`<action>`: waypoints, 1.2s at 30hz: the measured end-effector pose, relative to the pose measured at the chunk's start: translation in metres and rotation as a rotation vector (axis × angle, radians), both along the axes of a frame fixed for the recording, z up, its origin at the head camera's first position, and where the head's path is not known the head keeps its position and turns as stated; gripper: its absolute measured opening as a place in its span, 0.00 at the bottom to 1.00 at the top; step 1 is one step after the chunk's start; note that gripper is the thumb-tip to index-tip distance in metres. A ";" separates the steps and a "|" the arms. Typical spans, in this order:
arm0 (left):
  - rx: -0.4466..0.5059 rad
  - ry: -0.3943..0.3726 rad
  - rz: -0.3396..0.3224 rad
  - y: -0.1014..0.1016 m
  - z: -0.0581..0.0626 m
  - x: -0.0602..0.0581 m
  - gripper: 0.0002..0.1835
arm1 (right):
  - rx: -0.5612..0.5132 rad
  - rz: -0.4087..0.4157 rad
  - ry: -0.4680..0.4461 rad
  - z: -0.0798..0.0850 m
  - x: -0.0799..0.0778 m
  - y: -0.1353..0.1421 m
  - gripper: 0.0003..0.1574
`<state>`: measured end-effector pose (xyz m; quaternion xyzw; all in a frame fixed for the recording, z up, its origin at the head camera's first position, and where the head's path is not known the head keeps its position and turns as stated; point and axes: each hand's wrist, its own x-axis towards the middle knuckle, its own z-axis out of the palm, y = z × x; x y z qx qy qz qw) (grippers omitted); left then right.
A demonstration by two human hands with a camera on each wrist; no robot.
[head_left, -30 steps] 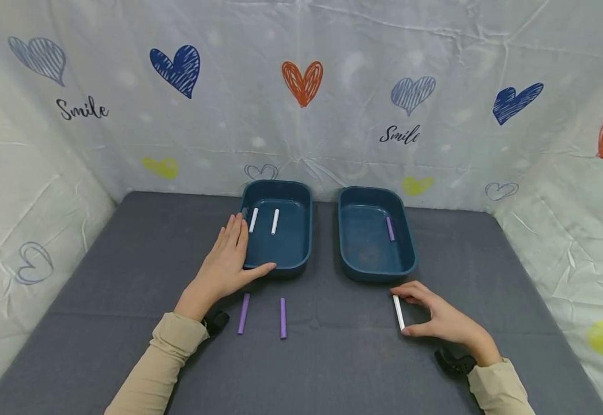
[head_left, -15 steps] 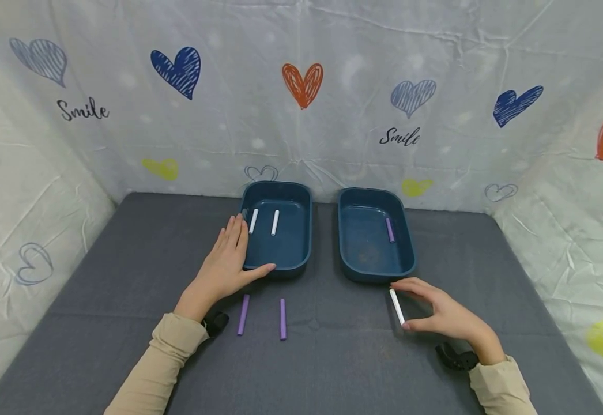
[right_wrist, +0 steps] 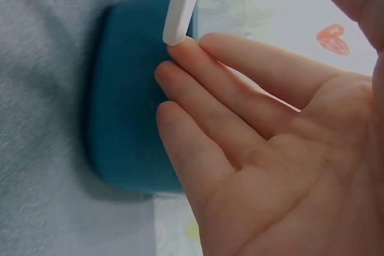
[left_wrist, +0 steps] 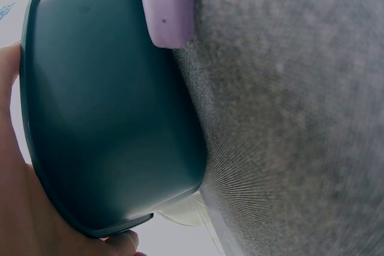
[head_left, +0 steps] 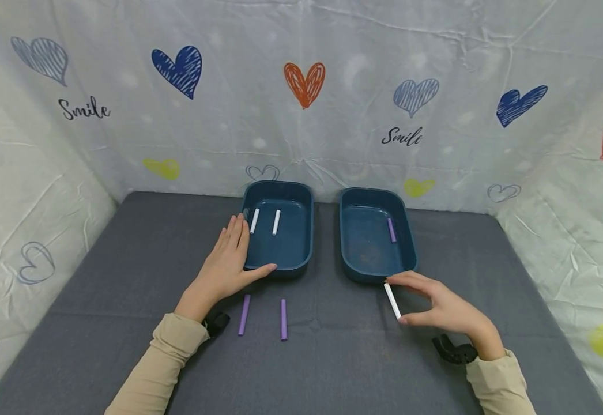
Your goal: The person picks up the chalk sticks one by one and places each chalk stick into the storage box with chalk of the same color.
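Observation:
My right hand (head_left: 438, 302) pinches a white chalk stick (head_left: 392, 301) end to end between thumb and fingertips, just in front of the right blue tray (head_left: 378, 275). In the right wrist view, the chalk's end (right_wrist: 180, 16) meets a fingertip, with the tray's wall behind. My left hand (head_left: 223, 259) lies with straight fingers along the side of the left blue tray (head_left: 281, 270), its thumb at the front rim. Two white chalk sticks (head_left: 276, 222) lie inside that tray. A purple chalk stick (head_left: 392, 230) lies in the right tray.
Two purple chalk sticks (head_left: 283, 320) lie on the grey cloth in front of the left tray; one shows large in the left wrist view as a purple stick (left_wrist: 168, 10). A white curtain (head_left: 353, 115) with printed hearts closes off the back and sides.
My right hand has lifted the white chalk and carried it slightly forward and left, up to the right tray's front edge. The left hand stays put on its tray.

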<state>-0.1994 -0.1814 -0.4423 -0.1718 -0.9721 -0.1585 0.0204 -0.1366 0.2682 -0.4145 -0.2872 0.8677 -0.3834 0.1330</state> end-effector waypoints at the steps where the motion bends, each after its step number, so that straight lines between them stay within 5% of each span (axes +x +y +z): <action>1: -0.001 -0.001 0.001 0.000 0.000 0.000 0.66 | -0.004 0.006 0.005 0.001 -0.001 -0.001 0.43; 14: 0.005 0.010 0.001 0.000 0.001 0.002 0.65 | -0.142 0.109 -0.050 0.009 -0.011 -0.021 0.41; 36: 0.000 0.006 0.002 0.000 0.000 0.002 0.66 | -0.199 0.132 -0.019 0.023 -0.046 -0.067 0.44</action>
